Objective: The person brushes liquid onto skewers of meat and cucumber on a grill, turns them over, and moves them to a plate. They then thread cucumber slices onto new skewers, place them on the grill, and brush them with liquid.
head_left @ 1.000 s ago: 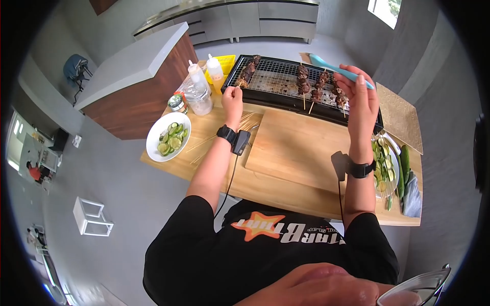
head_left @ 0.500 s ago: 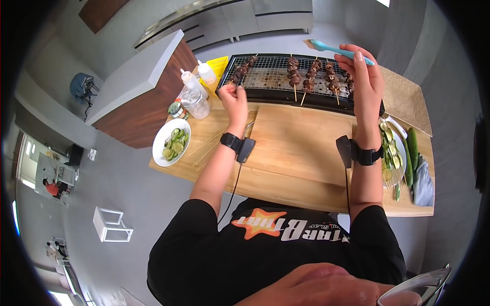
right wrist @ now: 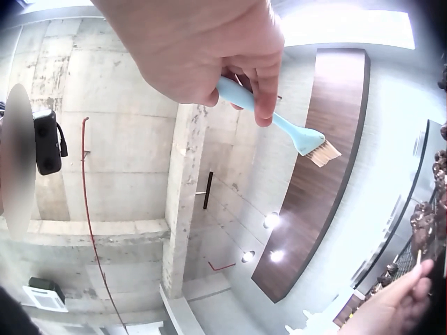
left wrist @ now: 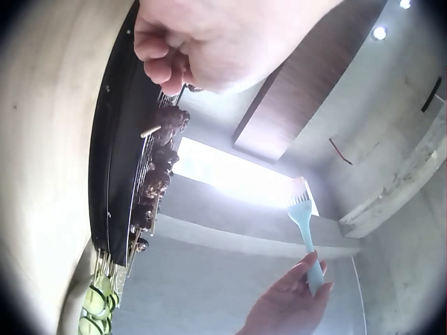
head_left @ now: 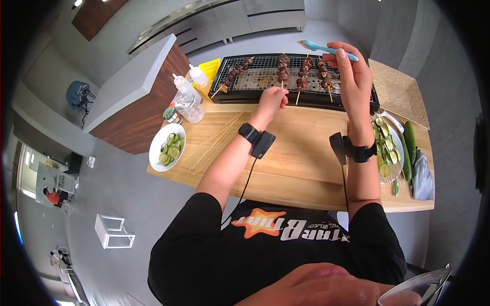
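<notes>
My left hand (head_left: 272, 103) is at the front edge of the black grill (head_left: 245, 96), its thumb and fingers pinching the stick end of a meat skewer (head_left: 283, 68). That pinch also shows at the lower right of the right wrist view, where the left hand (right wrist: 391, 307) meets the stick. Raised above the grill's right end, my right hand (head_left: 353, 84) holds a light blue basting brush (head_left: 329, 49) by its handle. The brush's bristles point left, away from the palm. Several browned meat skewers (head_left: 304, 68) lie across the wire grate, with one skewer (head_left: 237, 72) apart at the left.
A wooden board (head_left: 301, 148) lies before the grill. Bare sticks (head_left: 217, 143), a bowl of cucumber slices (head_left: 159, 135) and squeeze bottles (head_left: 199, 76) stand left. Right are cucumber skewers (head_left: 386, 143), whole cucumbers (head_left: 408, 135) and a grey cloth (head_left: 422, 176).
My left hand has gone from the grill's left skewer to the right and now pinches another one. That left skewer lies released on the grate. The right hand keeps the brush raised.
</notes>
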`<state>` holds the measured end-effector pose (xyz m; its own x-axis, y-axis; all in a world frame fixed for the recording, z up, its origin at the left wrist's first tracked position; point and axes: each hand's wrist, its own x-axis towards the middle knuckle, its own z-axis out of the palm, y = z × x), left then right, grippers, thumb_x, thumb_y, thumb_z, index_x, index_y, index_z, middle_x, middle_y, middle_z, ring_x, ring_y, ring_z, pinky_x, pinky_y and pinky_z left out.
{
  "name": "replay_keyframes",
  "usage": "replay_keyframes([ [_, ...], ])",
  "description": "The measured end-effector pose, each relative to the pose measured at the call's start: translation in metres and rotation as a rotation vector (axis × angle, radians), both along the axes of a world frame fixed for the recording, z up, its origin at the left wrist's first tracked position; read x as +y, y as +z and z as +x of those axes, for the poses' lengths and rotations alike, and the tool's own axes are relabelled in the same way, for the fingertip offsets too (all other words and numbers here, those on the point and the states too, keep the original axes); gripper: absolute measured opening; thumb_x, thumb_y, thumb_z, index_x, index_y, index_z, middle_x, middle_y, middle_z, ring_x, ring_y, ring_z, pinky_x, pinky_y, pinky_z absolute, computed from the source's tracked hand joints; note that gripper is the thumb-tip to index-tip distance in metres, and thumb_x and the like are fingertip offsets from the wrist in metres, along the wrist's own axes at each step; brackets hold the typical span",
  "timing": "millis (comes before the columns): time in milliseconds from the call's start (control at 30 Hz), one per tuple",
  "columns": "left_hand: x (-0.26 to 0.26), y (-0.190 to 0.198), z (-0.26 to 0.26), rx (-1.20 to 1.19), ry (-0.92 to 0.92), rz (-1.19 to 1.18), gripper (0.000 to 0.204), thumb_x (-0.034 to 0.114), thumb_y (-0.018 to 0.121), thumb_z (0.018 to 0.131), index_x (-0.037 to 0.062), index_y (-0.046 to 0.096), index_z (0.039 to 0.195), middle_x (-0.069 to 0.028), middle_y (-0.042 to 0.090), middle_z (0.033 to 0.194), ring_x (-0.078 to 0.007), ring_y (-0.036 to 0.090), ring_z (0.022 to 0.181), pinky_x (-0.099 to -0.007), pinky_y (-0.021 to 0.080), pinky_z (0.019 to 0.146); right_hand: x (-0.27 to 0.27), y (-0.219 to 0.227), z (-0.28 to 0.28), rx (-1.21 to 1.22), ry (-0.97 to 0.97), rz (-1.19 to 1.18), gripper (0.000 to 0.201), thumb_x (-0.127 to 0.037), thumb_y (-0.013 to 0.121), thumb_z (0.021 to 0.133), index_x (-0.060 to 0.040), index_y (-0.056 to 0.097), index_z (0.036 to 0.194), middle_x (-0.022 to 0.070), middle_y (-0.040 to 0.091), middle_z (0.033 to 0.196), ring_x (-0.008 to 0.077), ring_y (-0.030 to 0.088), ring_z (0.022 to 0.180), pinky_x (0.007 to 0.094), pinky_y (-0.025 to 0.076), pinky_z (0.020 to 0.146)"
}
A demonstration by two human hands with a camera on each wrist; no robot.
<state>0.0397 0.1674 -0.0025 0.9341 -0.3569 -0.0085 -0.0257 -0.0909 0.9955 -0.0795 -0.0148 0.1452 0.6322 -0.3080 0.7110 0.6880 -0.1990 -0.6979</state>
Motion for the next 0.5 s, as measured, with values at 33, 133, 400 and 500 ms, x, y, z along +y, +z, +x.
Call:
replay_keyframes([
  [33,0.006,0.0,0.001,-0.037,0.054,0.01,0.021,0.02,0.052,0.094,0.0022,0.063,0.097,0.0001,0.057,0.067,-0.0069,0.05,0.056,-0.0209,0.038,0.051,0.0,-0.001,0.001,0.005,-0.006,-0.011,0.027,-0.021,0.052,0.098,0.0017,0.061,0.11,0.0073,0.067,0.09,0.0117,0.064,0.086,0.024,0.049,0.078],
  [133,0.033,-0.016,0.015,-0.312,0.265,0.129,0.023,0.017,0.051,0.092,0.001,0.066,0.093,-0.0065,0.063,0.069,-0.0144,0.057,0.06,-0.0284,0.044,0.058,0.001,-0.004,0.005,0.02,-0.016,-0.042,0.027,-0.021,0.053,0.098,0.0017,0.061,0.111,0.0079,0.067,0.088,0.0119,0.064,0.085,0.0243,0.049,0.077],
  [400,0.082,-0.027,0.017,-0.524,0.439,0.309,0.022,0.017,0.052,0.089,0.0028,0.069,0.088,-0.0113,0.065,0.07,-0.0216,0.062,0.065,-0.0332,0.047,0.062,0.015,-0.018,0.017,0.102,-0.003,-0.091,0.027,-0.021,0.053,0.098,0.0016,0.06,0.111,0.0084,0.068,0.086,0.0122,0.065,0.087,0.0237,0.049,0.075],
  [500,0.082,-0.022,0.011,-0.486,0.453,0.318,0.022,0.017,0.053,0.089,0.0013,0.069,0.087,-0.0078,0.064,0.067,-0.0151,0.058,0.061,-0.0299,0.045,0.059,0.019,-0.034,0.03,0.132,0.045,-0.083,0.027,-0.021,0.053,0.098,0.0018,0.06,0.111,0.008,0.067,0.087,0.0121,0.065,0.086,0.0231,0.049,0.073],
])
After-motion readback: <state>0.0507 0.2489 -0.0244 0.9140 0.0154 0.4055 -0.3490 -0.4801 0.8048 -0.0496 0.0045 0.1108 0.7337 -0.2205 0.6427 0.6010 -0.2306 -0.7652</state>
